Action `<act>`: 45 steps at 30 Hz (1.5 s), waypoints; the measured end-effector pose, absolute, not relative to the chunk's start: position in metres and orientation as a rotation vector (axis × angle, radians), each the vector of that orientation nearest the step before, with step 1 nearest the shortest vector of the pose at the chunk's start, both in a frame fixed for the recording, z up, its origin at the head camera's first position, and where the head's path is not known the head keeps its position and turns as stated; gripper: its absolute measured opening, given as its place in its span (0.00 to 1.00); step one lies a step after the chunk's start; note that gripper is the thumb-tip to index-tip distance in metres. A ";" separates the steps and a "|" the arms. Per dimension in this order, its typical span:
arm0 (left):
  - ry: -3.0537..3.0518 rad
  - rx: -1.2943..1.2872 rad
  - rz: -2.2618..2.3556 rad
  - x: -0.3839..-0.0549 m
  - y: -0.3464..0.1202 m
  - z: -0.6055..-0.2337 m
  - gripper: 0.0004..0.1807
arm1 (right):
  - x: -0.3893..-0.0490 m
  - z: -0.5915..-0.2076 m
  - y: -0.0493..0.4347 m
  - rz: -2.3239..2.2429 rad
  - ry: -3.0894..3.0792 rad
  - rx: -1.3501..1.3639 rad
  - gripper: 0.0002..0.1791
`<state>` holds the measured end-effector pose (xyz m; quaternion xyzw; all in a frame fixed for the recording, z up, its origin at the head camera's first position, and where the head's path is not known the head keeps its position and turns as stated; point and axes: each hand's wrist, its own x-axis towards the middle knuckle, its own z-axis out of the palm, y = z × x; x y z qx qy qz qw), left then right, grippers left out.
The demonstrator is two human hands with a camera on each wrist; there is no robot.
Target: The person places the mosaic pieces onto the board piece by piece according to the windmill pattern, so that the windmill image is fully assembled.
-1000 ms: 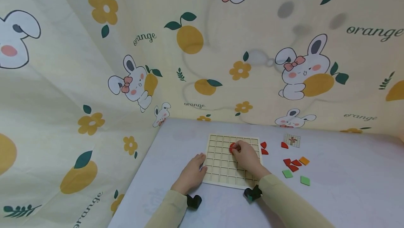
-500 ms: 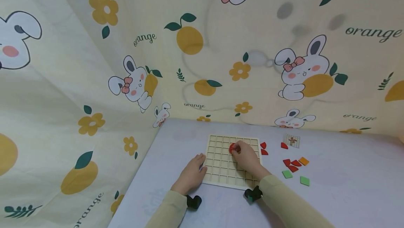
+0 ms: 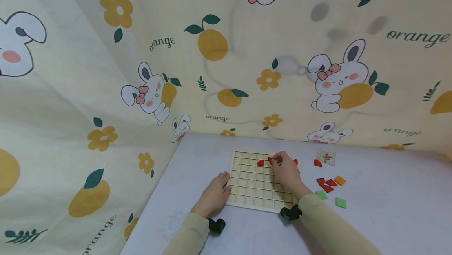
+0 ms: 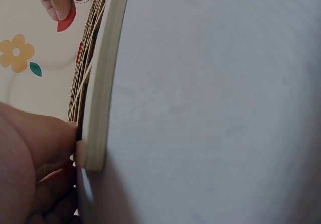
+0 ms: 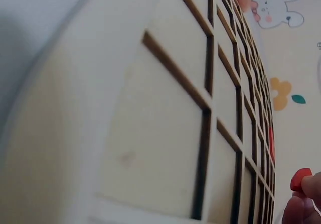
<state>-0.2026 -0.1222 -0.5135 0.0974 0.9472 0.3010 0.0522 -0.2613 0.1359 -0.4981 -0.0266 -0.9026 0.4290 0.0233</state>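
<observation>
- Head view: right hand (image 3: 287, 170) over the board (image 3: 248, 186), toward its far right part; thumb and fingertips pinch a red piece (image 3: 270, 161).
- Held piece: flat, plain bright red, partly covered by the fingertips. The left wrist view shows a curved edge running to a pointed corner. Both wrist views show it raised clear of the board's face.
- Board: pale, square, divided by thin raised strips into a grid of square cells; strip sides appear dark brown close up. A small brownish mark shows in one near cell in the right wrist view.
- Left hand (image 3: 214, 192): at the board's left edge, touching it; fingers extended and relaxed in the head view.
- Second red piece (image 3: 260, 163): on the grid toward the far edge, left of the held one; rounded on one side.
- Red piece by the board's right edge (image 3: 296, 162): partly hidden by the right hand.
- Farther right: a patterned card (image 3: 327, 157), a red wedge (image 3: 318, 163) at its near left corner.
- Nearer: three red wedges (image 3: 327, 188) clustered, an orange tile (image 3: 340, 180) just beside, two green tiles (image 3: 341, 202) apart from each other.
</observation>
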 end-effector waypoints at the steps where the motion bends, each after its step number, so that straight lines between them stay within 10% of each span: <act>1: 2.883 0.298 0.916 -0.202 -0.122 -0.514 0.27 | -0.262 -0.499 0.137 1.327 -2.798 -0.081 0.09; 45: 2.891 0.300 0.916 -0.203 -0.123 -0.517 0.27 | -0.260 -0.505 0.121 1.338 -2.825 0.002 0.07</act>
